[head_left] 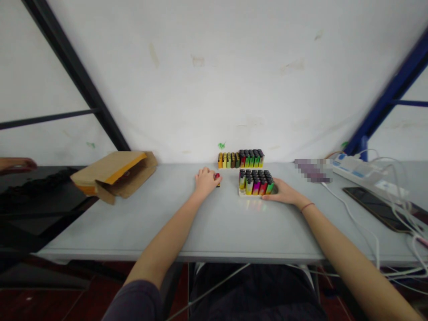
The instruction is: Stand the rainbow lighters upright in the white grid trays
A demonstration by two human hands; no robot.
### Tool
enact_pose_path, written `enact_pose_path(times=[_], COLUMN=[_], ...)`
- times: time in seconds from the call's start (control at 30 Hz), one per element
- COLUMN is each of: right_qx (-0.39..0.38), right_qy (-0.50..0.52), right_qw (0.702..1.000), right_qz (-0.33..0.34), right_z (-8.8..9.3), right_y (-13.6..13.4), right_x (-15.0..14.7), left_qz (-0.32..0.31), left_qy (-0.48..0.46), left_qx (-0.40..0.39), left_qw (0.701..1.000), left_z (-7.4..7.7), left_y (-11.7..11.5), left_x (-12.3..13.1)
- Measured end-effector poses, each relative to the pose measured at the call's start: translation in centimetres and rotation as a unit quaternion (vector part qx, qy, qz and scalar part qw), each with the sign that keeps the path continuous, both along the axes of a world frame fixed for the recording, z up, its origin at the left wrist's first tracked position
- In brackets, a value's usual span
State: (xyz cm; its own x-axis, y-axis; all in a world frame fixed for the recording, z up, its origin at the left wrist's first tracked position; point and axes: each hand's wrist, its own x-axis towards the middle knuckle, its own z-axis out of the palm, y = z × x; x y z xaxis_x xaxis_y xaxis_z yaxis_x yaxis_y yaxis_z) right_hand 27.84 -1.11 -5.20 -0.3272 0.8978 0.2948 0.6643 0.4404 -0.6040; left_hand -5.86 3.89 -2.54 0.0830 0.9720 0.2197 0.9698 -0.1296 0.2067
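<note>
My left hand [206,180] is closed around a red lighter [217,179] just above the grey table, its fingers partly hiding it. My right hand [282,191] grips the right side of a white tray [245,195] filled with upright lighters [256,186] in yellow, purple, red and green, all with black tops. Behind that tray, near the wall, stands a second group of black-topped lighters [251,158]. Directly left of it is a block of yellow and dark green lighters [228,160].
An open cardboard box [115,171] lies on the left of the table [140,227]. To the right are a power strip [364,171] with white cables, a dark phone [376,208] and a blurred-out object [312,170]. Another person's hand [18,163] shows at the far left.
</note>
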Motion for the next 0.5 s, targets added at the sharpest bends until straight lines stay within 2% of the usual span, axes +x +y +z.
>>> enact_pose_path(times=[0.2, 0.33, 0.43, 0.5], right_qx=[0.002, 0.001, -0.004, -0.006], right_qy=[-0.004, -0.011, -0.013, -0.013], right_qw=[1.0, 1.0, 1.0, 1.0], right_qz=[-0.002, -0.005, -0.004, -0.004], right_z=[0.0, 0.0, 0.1, 0.1], right_y=[0.0, 0.0, 0.0, 0.0], right_x=[0.1, 0.1, 0.1, 0.1], left_qz=[-0.088, -0.088, -0.098, -0.129], left_qy=[-0.03, -0.062, -0.191, -0.331], left_qx=[0.012, 0.022, 0.033, 0.029], left_qw=[0.996, 0.994, 0.976, 0.934], left_z=[-1.1, -1.5, -1.5, -1.5], left_y=[-0.2, 0.1, 0.6, 0.8], left_x=[1.3, 1.3, 1.4, 1.8])
